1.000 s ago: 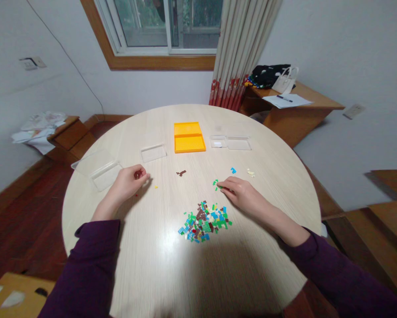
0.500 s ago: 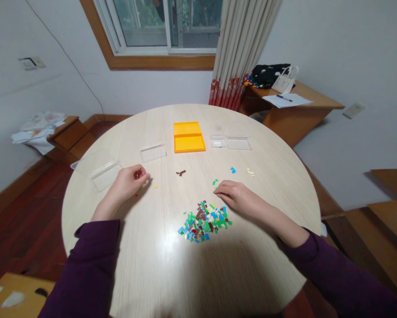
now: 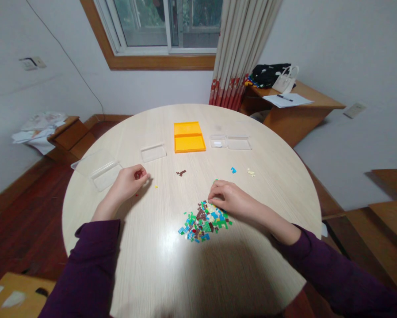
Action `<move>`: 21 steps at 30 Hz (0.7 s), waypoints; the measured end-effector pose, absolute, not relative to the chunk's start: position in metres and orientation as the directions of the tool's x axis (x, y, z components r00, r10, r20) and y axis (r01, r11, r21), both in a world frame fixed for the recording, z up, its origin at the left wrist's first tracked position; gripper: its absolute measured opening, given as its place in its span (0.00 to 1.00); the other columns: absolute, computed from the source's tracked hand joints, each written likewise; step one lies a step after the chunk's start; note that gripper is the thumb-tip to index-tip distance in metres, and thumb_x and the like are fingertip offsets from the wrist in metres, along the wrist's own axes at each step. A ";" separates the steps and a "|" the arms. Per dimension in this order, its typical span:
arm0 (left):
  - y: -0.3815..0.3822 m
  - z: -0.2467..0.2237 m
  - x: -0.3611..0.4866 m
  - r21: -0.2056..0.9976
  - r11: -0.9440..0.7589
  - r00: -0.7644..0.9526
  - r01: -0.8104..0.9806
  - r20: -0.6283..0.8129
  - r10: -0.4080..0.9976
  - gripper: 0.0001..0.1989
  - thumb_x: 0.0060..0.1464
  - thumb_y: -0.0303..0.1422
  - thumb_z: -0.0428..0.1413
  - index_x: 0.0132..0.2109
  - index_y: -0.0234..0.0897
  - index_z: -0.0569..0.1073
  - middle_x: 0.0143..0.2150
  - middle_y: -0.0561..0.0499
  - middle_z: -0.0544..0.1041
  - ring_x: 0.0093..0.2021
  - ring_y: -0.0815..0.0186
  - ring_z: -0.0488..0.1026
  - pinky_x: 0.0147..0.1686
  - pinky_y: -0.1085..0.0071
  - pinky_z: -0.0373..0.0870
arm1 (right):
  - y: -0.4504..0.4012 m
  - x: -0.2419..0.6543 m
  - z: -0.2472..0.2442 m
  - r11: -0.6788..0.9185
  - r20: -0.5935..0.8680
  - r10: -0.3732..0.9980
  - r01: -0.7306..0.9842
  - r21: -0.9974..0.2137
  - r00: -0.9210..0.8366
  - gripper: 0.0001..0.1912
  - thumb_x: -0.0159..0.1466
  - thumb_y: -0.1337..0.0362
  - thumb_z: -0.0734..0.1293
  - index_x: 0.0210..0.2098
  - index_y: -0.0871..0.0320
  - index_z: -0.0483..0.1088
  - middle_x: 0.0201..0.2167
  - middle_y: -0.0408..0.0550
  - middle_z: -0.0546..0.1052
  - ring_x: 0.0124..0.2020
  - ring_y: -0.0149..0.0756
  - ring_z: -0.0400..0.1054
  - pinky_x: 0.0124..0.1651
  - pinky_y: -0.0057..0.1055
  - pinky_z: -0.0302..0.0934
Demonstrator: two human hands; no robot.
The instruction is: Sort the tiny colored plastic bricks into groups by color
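Pile (image 3: 207, 227) of bricks, lower ctr of frame; R hand (image 3: 231, 198) just came down to its top edge, so it's w/in reach. R fingers (image 3: 214, 191) bent, hold unclear; L hand (image 3: 127, 182) curled, mid-left, can't tell if gripping.

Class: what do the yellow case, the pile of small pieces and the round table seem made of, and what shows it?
Yellow case: probably hard plastic, smooth and evenly coloured, with thin raised rims.
Pile of small pieces: likely plastic, in bright solid colours; some seem studded.
Round table: wood or wood-look laminate; pale grain and soft glare show.
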State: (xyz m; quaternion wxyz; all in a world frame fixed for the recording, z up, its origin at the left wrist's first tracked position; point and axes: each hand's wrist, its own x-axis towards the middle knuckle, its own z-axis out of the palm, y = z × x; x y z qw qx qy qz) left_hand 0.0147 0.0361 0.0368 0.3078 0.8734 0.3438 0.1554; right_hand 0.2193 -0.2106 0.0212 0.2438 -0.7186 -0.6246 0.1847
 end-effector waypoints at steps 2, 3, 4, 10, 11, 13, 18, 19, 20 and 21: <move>0.036 0.037 0.015 0.645 -0.571 0.713 0.508 0.056 0.699 0.09 0.50 0.35 0.53 0.24 0.37 0.66 0.19 0.55 0.67 0.20 0.70 0.62 0.23 0.71 0.55 | -0.206 0.223 0.020 -0.134 0.039 0.981 0.808 -0.573 0.190 0.07 0.60 0.73 0.69 0.28 0.59 0.77 0.30 0.48 0.76 0.35 0.35 0.70 0.42 0.33 0.62; 0.036 0.037 0.015 0.643 -0.574 0.714 0.507 0.060 0.698 0.09 0.50 0.35 0.53 0.24 0.37 0.66 0.19 0.55 0.67 0.20 0.70 0.62 0.23 0.71 0.55 | -0.204 0.225 0.019 -0.149 0.049 0.976 0.813 -0.562 0.213 0.07 0.60 0.74 0.68 0.28 0.58 0.76 0.30 0.48 0.76 0.35 0.35 0.70 0.42 0.33 0.62; 0.036 0.038 0.015 0.640 -0.580 0.715 0.504 0.067 0.696 0.09 0.49 0.35 0.53 0.24 0.37 0.66 0.19 0.55 0.67 0.20 0.70 0.62 0.23 0.71 0.55 | -0.202 0.228 0.018 -0.166 0.064 0.969 0.821 -0.547 0.239 0.07 0.59 0.74 0.68 0.28 0.58 0.76 0.30 0.48 0.76 0.35 0.36 0.70 0.42 0.33 0.62; 0.035 0.039 0.015 0.651 -0.569 0.715 0.502 0.058 0.697 0.09 0.49 0.35 0.53 0.24 0.38 0.66 0.19 0.55 0.66 0.20 0.70 0.62 0.24 0.71 0.56 | -0.207 0.243 0.016 -0.262 0.180 0.912 0.862 -0.434 0.368 0.07 0.61 0.73 0.67 0.28 0.58 0.75 0.31 0.51 0.77 0.37 0.39 0.70 0.43 0.36 0.62; 0.035 0.039 0.015 0.652 -0.568 0.715 0.502 0.057 0.697 0.09 0.49 0.35 0.53 0.24 0.38 0.66 0.19 0.55 0.66 0.20 0.70 0.62 0.24 0.71 0.56 | -0.210 0.242 0.017 -0.256 0.206 0.906 0.864 -0.433 0.371 0.07 0.62 0.72 0.67 0.28 0.58 0.75 0.32 0.51 0.77 0.38 0.40 0.70 0.44 0.37 0.62; 0.035 0.039 0.015 0.651 -0.575 0.715 0.497 0.068 0.696 0.09 0.49 0.35 0.54 0.24 0.37 0.66 0.19 0.55 0.67 0.21 0.70 0.62 0.24 0.71 0.56 | -0.216 0.238 0.022 -0.197 0.227 0.916 0.862 -0.466 0.332 0.07 0.63 0.71 0.66 0.31 0.58 0.75 0.33 0.51 0.77 0.39 0.39 0.71 0.44 0.36 0.63; 0.034 0.040 0.015 0.658 -0.568 0.714 0.494 0.066 0.697 0.09 0.49 0.35 0.54 0.25 0.37 0.67 0.19 0.55 0.67 0.20 0.70 0.61 0.23 0.72 0.55 | -0.227 0.219 0.031 -0.076 0.077 0.986 0.804 -0.589 0.150 0.10 0.64 0.72 0.63 0.32 0.59 0.76 0.31 0.49 0.78 0.32 0.33 0.71 0.38 0.30 0.62; 0.034 0.040 0.015 0.664 -0.560 0.714 0.496 0.056 0.698 0.09 0.49 0.35 0.54 0.25 0.38 0.66 0.19 0.55 0.67 0.19 0.70 0.61 0.23 0.72 0.55 | -0.227 0.216 0.031 -0.092 0.050 0.987 0.799 -0.594 0.150 0.10 0.64 0.73 0.63 0.31 0.59 0.76 0.30 0.49 0.78 0.32 0.33 0.70 0.37 0.30 0.61; 0.033 0.041 0.015 0.670 -0.552 0.713 0.496 0.048 0.699 0.09 0.49 0.36 0.54 0.25 0.38 0.66 0.19 0.55 0.67 0.19 0.70 0.61 0.22 0.72 0.55 | -0.226 0.215 0.030 -0.109 0.030 0.987 0.795 -0.597 0.158 0.10 0.63 0.73 0.64 0.30 0.60 0.76 0.30 0.49 0.78 0.32 0.33 0.71 0.37 0.30 0.61; 0.033 0.041 0.015 0.675 -0.547 0.713 0.494 0.045 0.699 0.09 0.49 0.36 0.54 0.25 0.38 0.66 0.19 0.55 0.67 0.19 0.70 0.62 0.22 0.72 0.55 | -0.225 0.214 0.029 -0.125 0.016 0.986 0.790 -0.600 0.168 0.10 0.62 0.74 0.64 0.30 0.60 0.76 0.30 0.49 0.78 0.31 0.33 0.70 0.37 0.30 0.61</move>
